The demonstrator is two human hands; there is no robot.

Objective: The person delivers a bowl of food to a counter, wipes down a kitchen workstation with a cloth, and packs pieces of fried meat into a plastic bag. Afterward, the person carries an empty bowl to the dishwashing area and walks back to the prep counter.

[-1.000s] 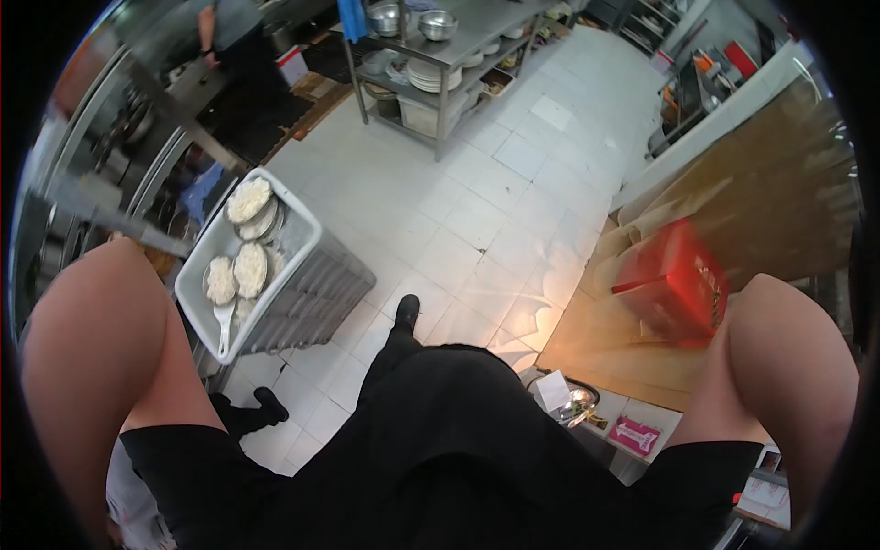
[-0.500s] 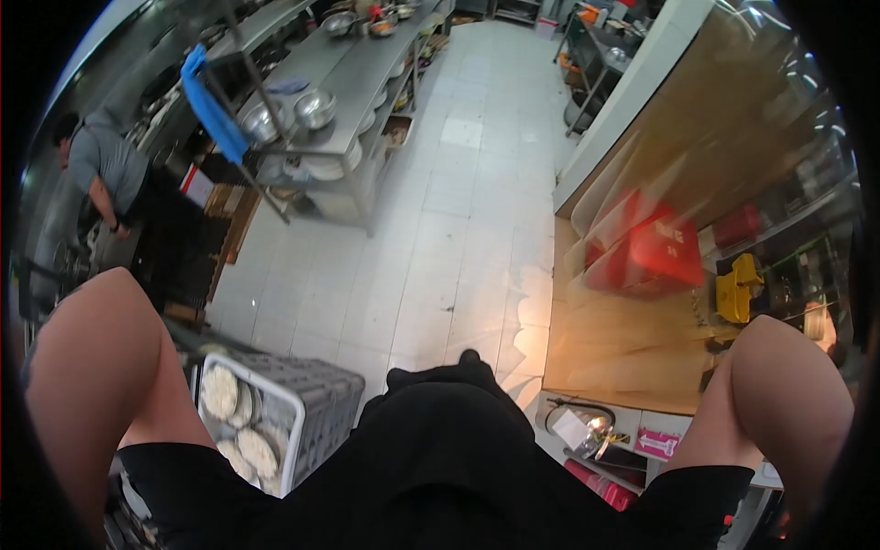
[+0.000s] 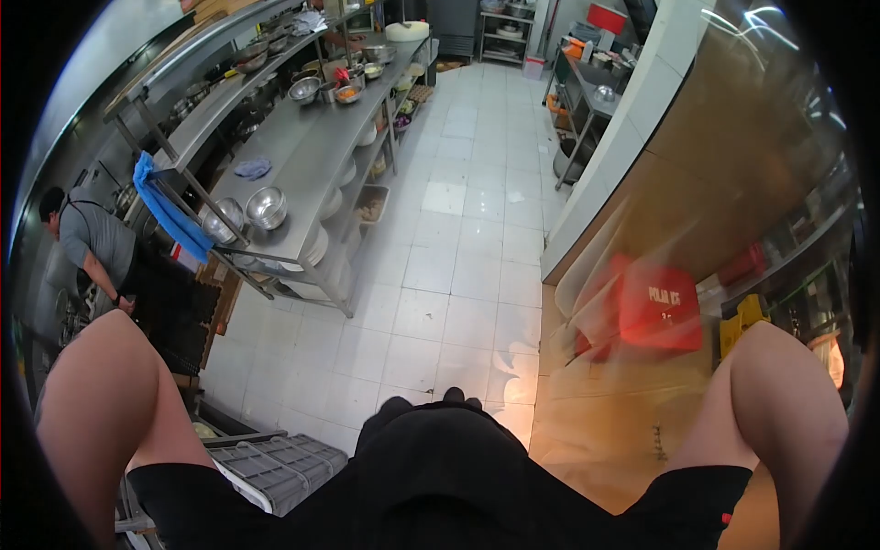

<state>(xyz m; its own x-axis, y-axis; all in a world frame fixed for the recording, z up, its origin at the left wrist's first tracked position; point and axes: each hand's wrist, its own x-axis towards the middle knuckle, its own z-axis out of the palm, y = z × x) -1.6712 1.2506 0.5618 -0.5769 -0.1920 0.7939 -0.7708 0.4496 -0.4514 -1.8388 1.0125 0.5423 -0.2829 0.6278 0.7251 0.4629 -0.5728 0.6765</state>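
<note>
Neither of my hands shows in the head view; what they hold or touch is hidden. My left arm (image 3: 103,403) is bent, its elbow raised at the left edge. My right arm (image 3: 784,403) is bent the same way at the right edge. Below my left arm stands a grey plastic crate (image 3: 289,463) with slatted sides. Nearest my right elbow is a yellow object (image 3: 741,321), partly covered by the arm. A red box (image 3: 660,307) with white lettering sits behind a clear plastic sheet.
A long steel counter (image 3: 293,151) on the left carries metal bowls (image 3: 266,208) and a blue cloth (image 3: 252,169). A person in a grey shirt (image 3: 96,234) stands at the far left. White floor tiles (image 3: 440,266) run between the counter and a wall (image 3: 596,174). A steel rack (image 3: 587,87) stands farther back.
My view has tilted up and moved forward. More of the counter's far end shows, while the crate has slipped lower and its white contents are mostly hidden. Both arms stay raised.
</note>
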